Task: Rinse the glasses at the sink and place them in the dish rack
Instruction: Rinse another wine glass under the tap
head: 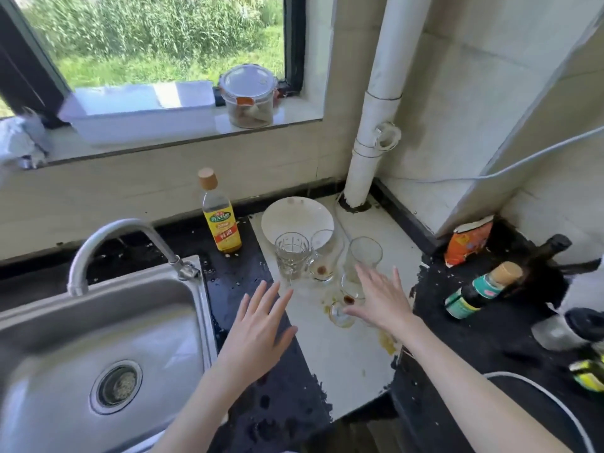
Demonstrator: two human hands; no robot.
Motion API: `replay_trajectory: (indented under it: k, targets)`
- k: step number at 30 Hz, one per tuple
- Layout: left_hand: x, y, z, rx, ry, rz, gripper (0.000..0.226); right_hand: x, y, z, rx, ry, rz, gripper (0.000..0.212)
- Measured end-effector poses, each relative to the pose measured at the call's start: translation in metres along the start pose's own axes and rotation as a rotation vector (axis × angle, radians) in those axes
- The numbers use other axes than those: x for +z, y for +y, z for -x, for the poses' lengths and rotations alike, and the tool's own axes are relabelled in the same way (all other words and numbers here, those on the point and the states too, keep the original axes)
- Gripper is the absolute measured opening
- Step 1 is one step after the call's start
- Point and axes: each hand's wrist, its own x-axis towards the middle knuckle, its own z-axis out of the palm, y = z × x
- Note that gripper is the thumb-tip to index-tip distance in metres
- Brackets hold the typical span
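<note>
Reaching w/ both hands over the pale surface beside the sink [108,308], nothing held yet. Left hand [258,325] flat, fingers straight and spread, above the seam where black surface meets pale. Right hand [380,300] also flat and spread, fingers over the small glasses.

Glasses sit clustered toward the back of the pale surface, in front of a white bowl [295,220]: cut-pattern mug [291,256], stained glass [325,256] just beside it w/ brown residue at the bottom, tall glass [362,256] to the right. Two small glasses nearer the front: one [351,291] partly under the right hand, another [341,313] near the thumb; can't tell whether it's tipped or upright. Brown spill marks around them.

Risks, as I judge them:
- Glasses packed v. close, some touching. Grabbing one could knock its neighbour, esp. the tall glass, which looks easiest to topple.
- Right hand covers the small glasses, so a blind sweep may tip them and roll one toward the front edge.
- Surface by the sink looks wet and spotted; wet fingers on smooth glass = slip on the carry to the sink.
- Bottle [220,217] stands near the route; a wide swing could clip it.
- No dish rack visible, so the drop-off spot is unclear.
</note>
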Motion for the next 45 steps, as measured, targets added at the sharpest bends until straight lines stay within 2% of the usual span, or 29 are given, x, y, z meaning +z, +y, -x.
replay_trajectory:
  k: [4, 8, 12, 18, 22, 26, 30, 34, 37, 40, 43, 45]
  targets:
    - [0.013, 0.001, 0.000, -0.068, 0.066, 0.051, 0.066, -0.005, 0.003, -0.006, -0.050, 0.001, -0.044, 0.090]
    - [0.019, 0.006, 0.008, -0.148, -0.019, 0.090, 0.073, -0.014, -0.008, -0.008, -0.194, 0.019, -0.037, 0.077]
    - [0.017, 0.006, 0.017, -0.227, 0.006, 0.230, 0.082, -0.019, -0.040, -0.011, -0.311, -0.018, -0.233, 0.074]
    - [0.003, -0.022, 0.045, -0.330, 0.205, 0.558, 0.096, -0.025, -0.120, -0.001, -0.474, -0.134, -0.489, 0.074]
    - [-0.004, -0.055, 0.074, -0.387, 0.292, 0.740, 0.088, -0.021, -0.180, 0.010, -0.539, -0.156, -0.524, 0.070]
    - [-0.010, -0.103, 0.104, -0.432, 0.359, 0.876, 0.064, -0.003, -0.239, 0.017, -0.518, -0.235, -0.603, 0.068]
    - [-0.012, -0.161, 0.133, -0.440, 0.324, 0.936, 0.060, 0.021, -0.293, 0.024, -0.467, -0.323, -0.693, 0.075]
    - [-0.009, -0.206, 0.154, -0.526, 0.327, 1.008, 0.061, 0.039, -0.326, 0.018, -0.304, -0.471, -0.991, 0.067]
    - [-0.002, -0.234, 0.163, -0.558, 0.286, 1.021, 0.067, 0.056, -0.331, -0.002, -0.142, -0.376, -0.989, 0.050]
    - [0.006, -0.254, 0.163, -0.609, 0.250, 1.032, 0.070, 0.070, -0.329, -0.030, -0.033, -0.231, -0.842, 0.050]
    - [0.009, -0.265, 0.153, -0.624, 0.236, 1.041, 0.066, 0.073, -0.332, -0.065, -0.059, -0.081, -0.681, 0.054]
    - [0.013, -0.270, 0.146, -0.637, 0.231, 1.016, 0.066, 0.071, -0.334, -0.090, -0.068, -0.055, -0.592, 0.059]
